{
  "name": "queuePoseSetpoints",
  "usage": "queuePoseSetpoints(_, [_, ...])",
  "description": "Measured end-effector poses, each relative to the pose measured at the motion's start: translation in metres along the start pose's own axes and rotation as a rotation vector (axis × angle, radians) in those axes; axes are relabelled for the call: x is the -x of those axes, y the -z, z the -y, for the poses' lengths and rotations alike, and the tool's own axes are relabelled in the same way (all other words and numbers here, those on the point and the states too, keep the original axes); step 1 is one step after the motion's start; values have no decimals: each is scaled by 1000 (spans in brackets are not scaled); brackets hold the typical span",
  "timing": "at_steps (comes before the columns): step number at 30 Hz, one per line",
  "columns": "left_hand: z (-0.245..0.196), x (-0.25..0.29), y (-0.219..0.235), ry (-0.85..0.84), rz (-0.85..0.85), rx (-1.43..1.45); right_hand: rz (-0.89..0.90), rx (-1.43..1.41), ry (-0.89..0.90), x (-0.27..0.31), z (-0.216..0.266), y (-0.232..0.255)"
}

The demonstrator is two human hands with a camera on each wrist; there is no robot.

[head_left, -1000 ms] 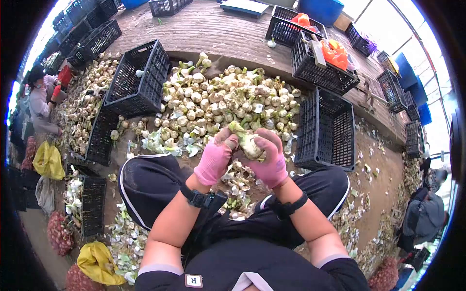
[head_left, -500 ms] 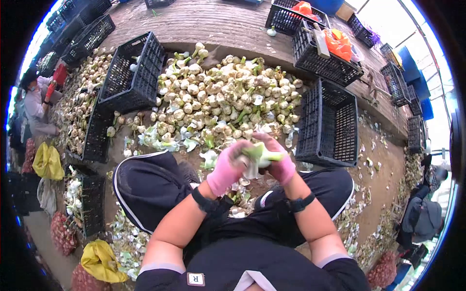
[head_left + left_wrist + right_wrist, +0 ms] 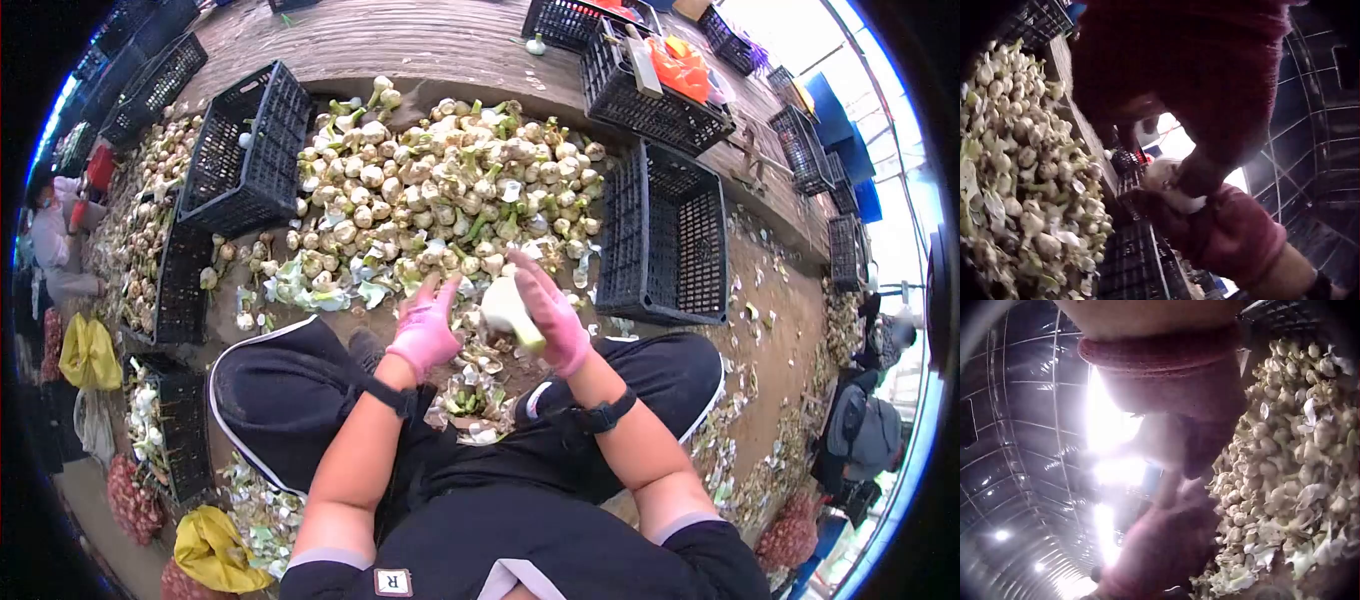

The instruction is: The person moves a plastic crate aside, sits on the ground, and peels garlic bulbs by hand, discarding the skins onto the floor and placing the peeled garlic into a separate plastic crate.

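Note:
A peeled white garlic bulb [image 3: 501, 302] with a short green stem lies against the palm side of my right hand [image 3: 556, 318], which holds it in a pink glove. The thumb is mostly hidden behind the bulb. My left hand [image 3: 425, 334], also gloved in pink, is just left of the bulb with its fingers spread and nothing held. In the left wrist view the bulb [image 3: 1175, 190] shows pale between the dark gloves. Beyond both hands spreads a big pile of garlic bulbs [image 3: 440, 185] with dry, dirty skins. Loose peelings [image 3: 470, 395] lie below, between my legs.
Black plastic crates stand at the pile's left [image 3: 245, 150] and right [image 3: 665, 235]. A wooden platform [image 3: 420, 50] runs behind, bearing a crate with an orange bag [image 3: 678, 68]. Another person [image 3: 62, 235] sits at far left. A crate of white bulbs [image 3: 175, 430] stands beside my left knee.
Earlier both hands worked on a garlic bulb with rough outer leaves; now the bulb is smooth and white in the right hand. The left hand has let go and moved left, fingers spreading.

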State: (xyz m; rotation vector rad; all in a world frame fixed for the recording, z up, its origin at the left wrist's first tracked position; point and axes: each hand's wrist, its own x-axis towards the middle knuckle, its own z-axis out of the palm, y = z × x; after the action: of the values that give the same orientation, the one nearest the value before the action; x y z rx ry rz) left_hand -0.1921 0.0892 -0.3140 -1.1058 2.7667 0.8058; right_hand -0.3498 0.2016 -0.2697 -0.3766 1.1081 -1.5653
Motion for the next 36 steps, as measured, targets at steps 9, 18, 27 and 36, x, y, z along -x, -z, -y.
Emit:
queuePoseSetpoints(9, [-30, -1, 13, -68, -268, 1553, -382, -86, 1, -7, -8, 8])
queuePoseSetpoints(18, [0, -2, 15, 319, -157, 1848, 175, 1147, 84, -4, -28, 52])
queuePoseSetpoints(27, [-25, 4, 4, 90, -49, 1385, -343, -363, -77, 14, 7, 83])
queuePoseSetpoints(36, [-2, -17, 4, 195, -485, 1583, -635, -204, -170, -20, 66, 231])
